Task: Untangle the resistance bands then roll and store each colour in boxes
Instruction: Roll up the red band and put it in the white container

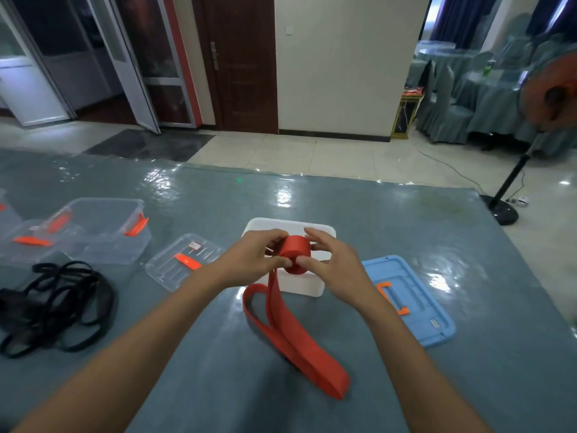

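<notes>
Grey-blue bench (pixel 406 229), glossy cover. Clear box (pixel 103 232) at left w/ orange clips; black bands (pixel 62 301) tangled in front of it. Blue lid (pixel 415 307) at right, white box (pixel 315 289) centre, clear lid (pixel 178 264) beside it, sticker too blurred to read. Red band (pixel 295 254) half rolled over white box, tail on bench; left hand (pixel 259 257) & right hand (pixel 337 260) both pinch the roll.
</notes>
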`<move>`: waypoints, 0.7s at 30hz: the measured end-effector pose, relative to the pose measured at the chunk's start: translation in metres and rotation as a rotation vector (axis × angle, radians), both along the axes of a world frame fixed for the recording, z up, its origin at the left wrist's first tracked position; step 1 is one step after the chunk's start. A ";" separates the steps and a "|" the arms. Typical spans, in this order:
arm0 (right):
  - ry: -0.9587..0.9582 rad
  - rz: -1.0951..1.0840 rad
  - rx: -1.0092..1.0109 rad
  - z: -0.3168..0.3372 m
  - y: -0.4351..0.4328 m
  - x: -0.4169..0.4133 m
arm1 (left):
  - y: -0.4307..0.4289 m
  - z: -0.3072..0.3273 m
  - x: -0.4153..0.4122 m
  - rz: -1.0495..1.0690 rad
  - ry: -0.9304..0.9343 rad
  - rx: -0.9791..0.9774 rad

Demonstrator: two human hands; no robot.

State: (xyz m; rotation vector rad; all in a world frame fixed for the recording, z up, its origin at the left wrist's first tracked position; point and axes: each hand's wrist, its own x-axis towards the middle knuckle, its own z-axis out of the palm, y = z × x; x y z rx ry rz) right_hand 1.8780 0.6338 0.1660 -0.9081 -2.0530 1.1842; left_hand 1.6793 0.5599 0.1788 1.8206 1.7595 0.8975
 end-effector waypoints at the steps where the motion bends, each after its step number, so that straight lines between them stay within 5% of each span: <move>1: -0.053 0.023 0.031 -0.001 0.000 0.001 | 0.000 -0.002 0.001 -0.011 0.034 -0.024; 4: -0.088 0.046 0.068 -0.004 -0.002 0.002 | 0.000 -0.006 0.004 -0.007 0.041 -0.040; 7: 0.022 -0.018 -0.013 -0.007 -0.002 0.003 | -0.001 -0.008 0.008 0.055 -0.201 -0.004; 11: 0.389 -0.097 -0.396 -0.013 -0.006 0.002 | -0.008 -0.019 0.021 0.207 -0.528 0.100; 16: 0.637 -0.118 -0.673 -0.028 -0.020 -0.001 | -0.013 -0.032 0.028 0.213 -0.589 0.101; 19: 0.626 -0.075 -0.636 -0.034 -0.023 -0.002 | -0.014 -0.034 0.026 0.203 -0.494 0.093; 21: 0.449 -0.055 -0.398 -0.034 -0.021 0.001 | -0.014 -0.031 0.024 0.188 -0.411 0.094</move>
